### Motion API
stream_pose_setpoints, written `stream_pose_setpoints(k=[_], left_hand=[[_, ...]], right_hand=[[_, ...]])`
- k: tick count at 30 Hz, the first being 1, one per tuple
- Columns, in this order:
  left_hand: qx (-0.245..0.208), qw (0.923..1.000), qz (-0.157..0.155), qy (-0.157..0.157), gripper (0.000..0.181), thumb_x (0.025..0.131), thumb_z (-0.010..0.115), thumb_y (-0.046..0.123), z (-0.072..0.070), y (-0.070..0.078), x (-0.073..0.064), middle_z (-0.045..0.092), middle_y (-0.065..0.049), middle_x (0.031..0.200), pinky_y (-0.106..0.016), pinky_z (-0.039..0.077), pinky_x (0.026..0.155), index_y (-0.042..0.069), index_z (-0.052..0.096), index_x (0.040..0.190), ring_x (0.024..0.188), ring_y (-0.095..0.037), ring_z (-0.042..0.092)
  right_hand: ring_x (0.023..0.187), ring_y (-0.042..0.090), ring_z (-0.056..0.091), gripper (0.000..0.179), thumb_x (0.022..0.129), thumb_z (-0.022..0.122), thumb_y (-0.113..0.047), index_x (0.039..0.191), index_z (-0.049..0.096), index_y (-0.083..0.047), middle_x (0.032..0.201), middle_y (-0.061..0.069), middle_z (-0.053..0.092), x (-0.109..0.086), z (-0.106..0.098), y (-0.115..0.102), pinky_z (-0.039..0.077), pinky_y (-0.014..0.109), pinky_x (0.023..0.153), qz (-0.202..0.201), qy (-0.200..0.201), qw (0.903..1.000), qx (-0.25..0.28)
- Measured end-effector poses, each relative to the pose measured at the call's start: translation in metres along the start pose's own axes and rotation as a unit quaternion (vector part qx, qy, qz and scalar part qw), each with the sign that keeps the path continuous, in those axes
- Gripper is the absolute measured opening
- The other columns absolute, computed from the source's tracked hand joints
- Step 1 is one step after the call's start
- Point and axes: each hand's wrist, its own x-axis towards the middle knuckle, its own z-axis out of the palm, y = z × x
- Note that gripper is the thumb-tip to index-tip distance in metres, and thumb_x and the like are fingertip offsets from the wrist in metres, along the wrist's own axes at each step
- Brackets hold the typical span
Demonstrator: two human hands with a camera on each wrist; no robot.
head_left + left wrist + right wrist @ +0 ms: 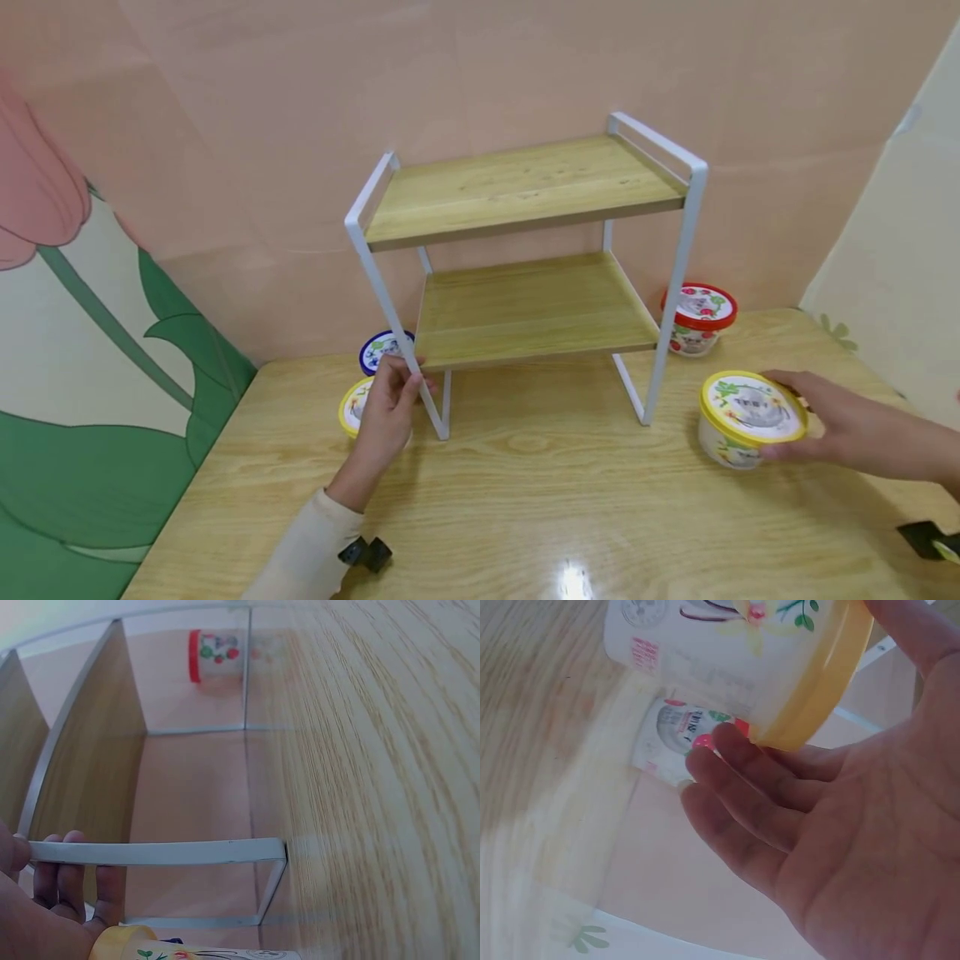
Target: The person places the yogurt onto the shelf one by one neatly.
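Note:
My left hand [386, 412] grips the front left leg of a two-tier shelf [517, 308] with wooden boards and a white metal frame. In the left wrist view, its fingers curl around the white leg [165, 853] beside the lower board. At the right, my right hand [840, 421] holds a round tub with a yellow lid [753, 408], thumb on the near side and fingers on the far side. The right wrist view shows the tub's yellow rim [825, 682] between thumb and fingers, with flowers printed on its wall.
A red-lidded tub [701, 317] stands behind the shelf's right side. By the left leg are a blue-lidded tub [384, 350] and another yellow-lidded tub [352, 408], partly hidden by my left hand. The wooden table [525, 517] meets a pink backdrop [300, 167] behind.

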Motion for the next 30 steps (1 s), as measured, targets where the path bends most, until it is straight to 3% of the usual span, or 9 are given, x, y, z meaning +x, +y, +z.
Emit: stream_pose_setpoints(k=[1, 4, 10, 18, 21, 24, 26, 28, 30], left_hand=[[0.002, 1.0, -0.001, 0.001, 0.012, 0.102, 0.042, -0.002, 0.0, 0.0, 0.0, 0.051, -0.028, 0.123, -0.023, 0.059, 0.083, -0.012, 0.037, 0.105, 0.089, -0.01, 0.064], [0.01, 0.9999, -0.006, 0.002, 0.012, 0.102, 0.043, -0.001, -0.001, 0.001, -0.001, 0.052, -0.024, 0.123, -0.026, 0.059, 0.083, -0.011, 0.037, 0.106, 0.088, -0.008, 0.064], [0.018, 0.9998, -0.008, 0.002, 0.012, 0.103, 0.043, 0.0, -0.001, 0.003, -0.001, 0.053, -0.023, 0.123, -0.027, 0.059, 0.081, -0.01, 0.038, 0.106, 0.087, -0.007, 0.064], [0.006, 1.0, 0.0, -0.005, 0.012, 0.103, 0.04, -0.002, 0.0, 0.001, -0.001, 0.05, -0.03, 0.126, -0.023, 0.059, 0.084, -0.012, 0.036, 0.107, 0.09, -0.008, 0.063], [0.006, 1.0, 0.001, -0.004, 0.011, 0.103, 0.041, -0.003, 0.0, 0.0, -0.002, 0.051, -0.03, 0.126, -0.023, 0.059, 0.083, -0.012, 0.036, 0.106, 0.09, -0.009, 0.064], [0.005, 1.0, -0.003, -0.002, 0.011, 0.103, 0.042, -0.003, 0.0, 0.0, -0.002, 0.052, -0.03, 0.127, -0.023, 0.059, 0.082, -0.012, 0.035, 0.104, 0.09, -0.011, 0.064], [0.006, 1.0, -0.005, -0.001, 0.011, 0.103, 0.042, -0.004, 0.0, 0.001, -0.003, 0.052, -0.031, 0.127, -0.023, 0.059, 0.082, -0.012, 0.035, 0.104, 0.091, -0.012, 0.064], [0.009, 0.9999, -0.006, -0.001, 0.011, 0.103, 0.042, -0.002, -0.001, 0.001, -0.002, 0.052, -0.03, 0.127, -0.024, 0.059, 0.081, -0.012, 0.035, 0.104, 0.09, -0.013, 0.065], [0.013, 0.9999, -0.004, -0.001, 0.012, 0.103, 0.042, -0.002, -0.001, 0.001, -0.002, 0.052, -0.03, 0.127, -0.026, 0.059, 0.082, -0.011, 0.036, 0.104, 0.09, -0.013, 0.065]], right_hand=[[0.113, 0.037, 0.054, 0.095, 0.074, 0.087, -0.036, 0.142, 0.037, 0.007, 0.131, 0.03, 0.052, -0.001, 0.0, -0.001, 0.048, 0.025, 0.077, -0.005, -0.002, 1.0, -0.004], [0.115, 0.036, 0.053, 0.094, 0.075, 0.086, -0.04, 0.142, 0.038, 0.004, 0.132, 0.027, 0.053, -0.005, -0.001, -0.002, 0.049, 0.027, 0.079, -0.009, -0.005, 0.9997, -0.022], [0.108, -0.004, 0.047, 0.092, 0.075, 0.084, -0.045, 0.143, 0.037, -0.005, 0.131, 0.018, 0.056, -0.011, -0.001, 0.0, 0.045, 0.017, 0.075, -0.018, -0.013, 0.9985, -0.049], [0.11, 0.013, 0.053, 0.092, 0.073, 0.085, -0.046, 0.142, 0.038, -0.008, 0.131, 0.016, 0.057, -0.016, 0.001, -0.004, 0.047, 0.02, 0.076, -0.023, -0.01, 0.9977, -0.063], [0.117, 0.027, 0.051, 0.094, 0.073, 0.086, -0.043, 0.145, 0.035, -0.007, 0.137, 0.02, 0.051, -0.016, 0.0, -0.006, 0.053, 0.041, 0.085, -0.024, -0.015, 0.9986, -0.044], [0.124, 0.047, 0.04, 0.106, 0.073, 0.087, -0.036, 0.153, 0.024, -0.008, 0.145, 0.027, 0.038, -0.016, -0.001, -0.008, 0.046, 0.068, 0.085, -0.031, -0.017, 0.9993, -0.01], [0.125, 0.053, 0.034, 0.114, 0.071, 0.089, -0.03, 0.157, 0.017, -0.01, 0.148, 0.03, 0.031, -0.016, -0.002, -0.009, 0.041, 0.075, 0.082, -0.039, -0.01, 0.9991, 0.01], [0.139, 0.043, 0.023, 0.12, 0.069, 0.09, -0.028, 0.159, 0.013, -0.014, 0.15, 0.029, 0.029, -0.015, -0.002, -0.007, 0.039, 0.075, 0.082, -0.045, 0.004, 0.9989, 0.013], [0.147, 0.017, 0.015, 0.119, 0.067, 0.091, -0.028, 0.159, 0.016, -0.017, 0.15, 0.024, 0.033, -0.016, -0.001, -0.005, 0.043, 0.061, 0.091, -0.059, 0.019, 0.9981, -0.001]])
